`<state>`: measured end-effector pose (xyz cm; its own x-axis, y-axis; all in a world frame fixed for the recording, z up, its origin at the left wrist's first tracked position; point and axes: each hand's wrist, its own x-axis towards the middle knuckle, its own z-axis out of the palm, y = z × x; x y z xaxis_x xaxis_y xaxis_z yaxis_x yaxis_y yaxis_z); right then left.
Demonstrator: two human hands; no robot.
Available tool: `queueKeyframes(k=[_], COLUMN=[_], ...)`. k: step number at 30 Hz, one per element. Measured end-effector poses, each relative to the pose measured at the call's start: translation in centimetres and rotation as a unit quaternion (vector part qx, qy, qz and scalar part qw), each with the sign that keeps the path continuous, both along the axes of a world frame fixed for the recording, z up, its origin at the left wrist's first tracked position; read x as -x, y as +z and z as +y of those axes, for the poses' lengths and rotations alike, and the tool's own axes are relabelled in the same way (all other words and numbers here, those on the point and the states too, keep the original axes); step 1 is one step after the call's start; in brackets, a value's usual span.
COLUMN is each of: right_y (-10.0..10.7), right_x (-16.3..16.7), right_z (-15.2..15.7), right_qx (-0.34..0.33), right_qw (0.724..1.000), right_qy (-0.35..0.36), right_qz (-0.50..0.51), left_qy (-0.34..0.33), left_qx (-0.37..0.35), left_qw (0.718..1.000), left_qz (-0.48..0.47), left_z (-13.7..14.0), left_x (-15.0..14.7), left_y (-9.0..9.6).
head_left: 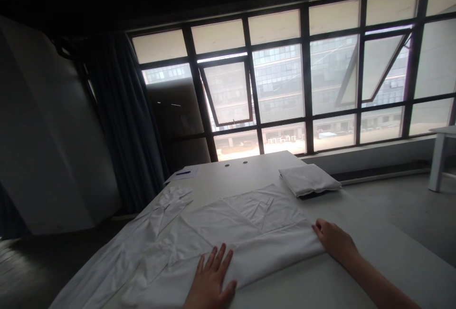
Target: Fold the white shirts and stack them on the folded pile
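A white garment that looks like a lab coat [249, 218] lies partly folded across the table, with a pocket-like patch facing up near its far right part. My left hand [213, 278] rests flat on its near folded edge, fingers spread. At the garment's right end, my right hand [329, 237] is closed with the fingertips pinching the cloth edge. Another stretch of crumpled white cloth [117, 256] spreads along the table's left side; whether it joins the garment I cannot tell.
A folded white cloth bundle [309, 179] sits near the table's right edge. Paper with a blue pen [183, 173] lies at the far left of the white table [210, 176]. Beyond are windows and a dark curtain [124, 119]; another white table [439, 157] stands at right.
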<state>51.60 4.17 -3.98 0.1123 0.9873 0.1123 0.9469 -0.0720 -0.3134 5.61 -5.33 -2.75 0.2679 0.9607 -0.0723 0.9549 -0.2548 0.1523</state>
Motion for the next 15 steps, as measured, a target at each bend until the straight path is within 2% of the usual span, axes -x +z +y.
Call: queueKeyframes(k=[3,7,8,10,13,15], right_y=[0.2,0.6,0.6,0.7,0.5,0.2], right_x=[0.2,0.4,0.5,0.6,0.5,0.2], right_z=[-0.1,-0.2,-0.3,-0.3,-0.3,-0.1], right_qx=[0.004,0.017,0.018,0.013,0.002,0.0], right_qw=[1.0,1.0,1.0,1.0,1.0,1.0], right_qy=[-0.007,-0.011,-0.012,-0.014,-0.014,-0.011], right_qz=[-0.008,-0.012,-0.013,-0.017,-0.023,-0.017], left_qy=[0.025,0.061,0.074,0.083,-0.009,-0.069], left_qx=[0.012,0.065,0.066,0.02,-0.074,-0.076], left_qw=[1.0,0.995,0.994,0.995,0.997,0.994], left_qz=[0.008,0.037,0.046,0.047,-0.007,-0.039], left_z=[0.0,1.0,1.5,2.6,3.9,4.4], left_x=[-0.6,-2.6,-3.4,-5.3,-7.5,-8.0], left_y=[0.6,2.8,3.1,3.2,1.8,0.9])
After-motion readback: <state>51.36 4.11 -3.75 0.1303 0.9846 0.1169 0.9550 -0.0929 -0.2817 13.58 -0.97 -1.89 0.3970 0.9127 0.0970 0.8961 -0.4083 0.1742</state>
